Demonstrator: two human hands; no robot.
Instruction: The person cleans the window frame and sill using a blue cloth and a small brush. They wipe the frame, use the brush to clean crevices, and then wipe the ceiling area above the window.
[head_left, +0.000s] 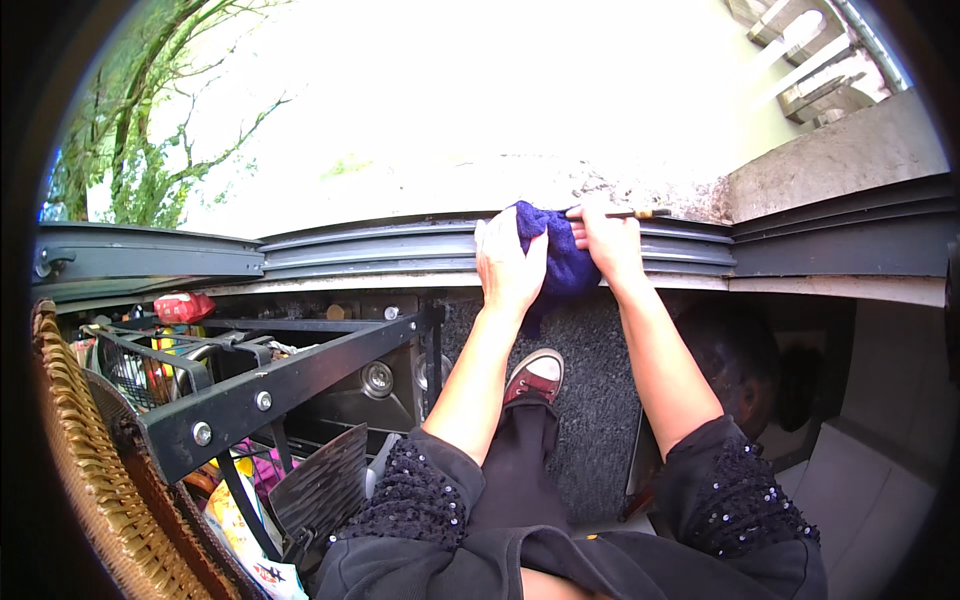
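Bunched at the sill is a purple-blue cloth (568, 262), gripped by my left hand (510, 259) on its left side. My right hand (611, 240) pinches a thin dark stick-like tool (651, 214) with a yellowish band, its far end pointing right. That tool's other end runs toward the cloth, where its tip is hidden. Both hands are over the grey metal sliding-window track (360, 251), whose ridges run left and right of them. The cloth's lower part hangs over the inner edge of the track.
Left, a black metal rack (292, 379) spans a dark sink (379, 401); a wire basket (135, 360) and a woven basket (112, 465) are beside it. My red shoe (534, 375) is over a dark speckled surface (592, 427). Outside stands a concrete ledge (832, 157).
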